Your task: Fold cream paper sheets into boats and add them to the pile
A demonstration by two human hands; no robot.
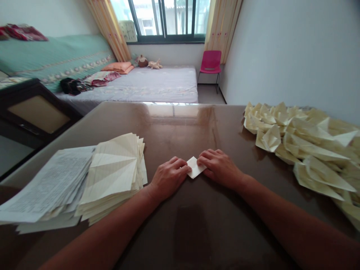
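A small cream piece of folded paper [193,168], diamond-shaped, lies on the brown table between my hands. My left hand [170,175] grips its left corner, thumb and fingers closed on the edge. On the opposite side my right hand [219,167] has its fingers closed on the right corner. Both forearms rest along the table. Left of my left hand stands a stack of creased cream sheets [112,168]. Many folded paper boats [268,138] are heaped at the right side of the table.
A pile of printed sheets [47,183] lies at the far left of the glossy table [174,129]. Beyond are a bed [157,84], a pink chair [210,62] and a window. A dark cabinet [36,112] stands left, a white wall right.
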